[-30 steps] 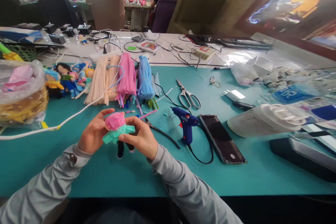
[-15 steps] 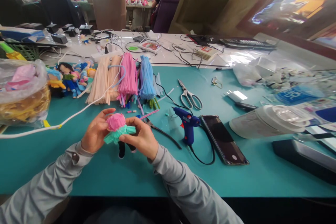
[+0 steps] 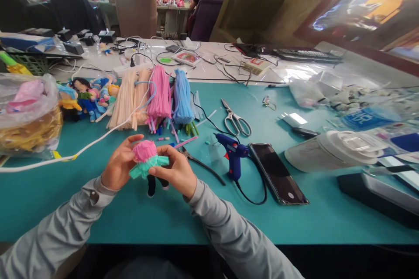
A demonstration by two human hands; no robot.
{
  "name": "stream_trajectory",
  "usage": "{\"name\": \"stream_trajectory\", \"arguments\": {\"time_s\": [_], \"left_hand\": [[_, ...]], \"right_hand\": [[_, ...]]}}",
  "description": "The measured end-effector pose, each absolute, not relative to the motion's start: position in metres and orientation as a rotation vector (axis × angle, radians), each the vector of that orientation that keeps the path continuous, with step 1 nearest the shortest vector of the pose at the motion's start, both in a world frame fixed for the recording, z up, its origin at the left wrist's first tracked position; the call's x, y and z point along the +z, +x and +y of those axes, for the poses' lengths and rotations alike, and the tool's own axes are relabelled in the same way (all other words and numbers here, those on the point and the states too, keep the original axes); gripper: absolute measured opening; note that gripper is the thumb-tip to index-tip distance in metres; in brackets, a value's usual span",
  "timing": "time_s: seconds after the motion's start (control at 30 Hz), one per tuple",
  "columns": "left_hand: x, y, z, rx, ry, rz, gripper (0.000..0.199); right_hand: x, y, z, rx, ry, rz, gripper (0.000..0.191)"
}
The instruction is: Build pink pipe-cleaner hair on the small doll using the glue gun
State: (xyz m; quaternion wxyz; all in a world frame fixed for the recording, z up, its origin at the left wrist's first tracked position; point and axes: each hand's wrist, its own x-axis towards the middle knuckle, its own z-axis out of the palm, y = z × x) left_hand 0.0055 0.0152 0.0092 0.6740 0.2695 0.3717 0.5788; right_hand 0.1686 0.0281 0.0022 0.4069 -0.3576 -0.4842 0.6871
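A small doll [image 3: 145,152] with a pink head, a mint-green body and black legs is held above the green mat [image 3: 137,222]. My left hand [image 3: 119,163] grips it at its left side, by the head. From the right, my right hand [image 3: 176,172] pinches the green part, thumb in front. Just beyond lie dark-handled pliers [image 3: 207,170] and a pink stick [image 3: 186,142]. Bundles of peach [image 3: 126,100], pink [image 3: 160,93] and blue [image 3: 182,96] pipe cleaners lie behind the hands. A blue glue gun [image 3: 234,154] rests to the right.
Scissors [image 3: 234,120], a phone [image 3: 278,173], a white lidded cup [image 3: 317,151] and a black object [image 3: 376,196] lie to the right. Finished dolls [image 3: 87,98] and a plastic bag [image 3: 29,115] are at the left. A white cable [image 3: 98,140] crosses the mat. People sit in the background.
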Motion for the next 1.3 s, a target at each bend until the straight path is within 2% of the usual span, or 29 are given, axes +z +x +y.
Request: {"name": "stream_trajectory", "arguments": {"time_s": [0.33, 0.97, 1.3], "left_hand": [[0.0069, 0.0046, 0.0149, 1.331, 0.635, 0.822, 0.041], [0.0091, 0.0054, 0.0144, 1.346, 0.646, 0.818, 0.042], [0.0089, 0.0071, 0.0133, 1.312, 0.552, 0.794, 0.045]], "right_hand": [[0.0014, 0.1680, 0.0260, 1.707, -0.905, -1.270, 0.045], [-0.0023, 0.1678, 0.0261, 1.700, -0.906, -1.284, 0.048], [-0.0007, 0.1694, 0.0331, 1.811, -0.873, -1.075, 0.053]]}}
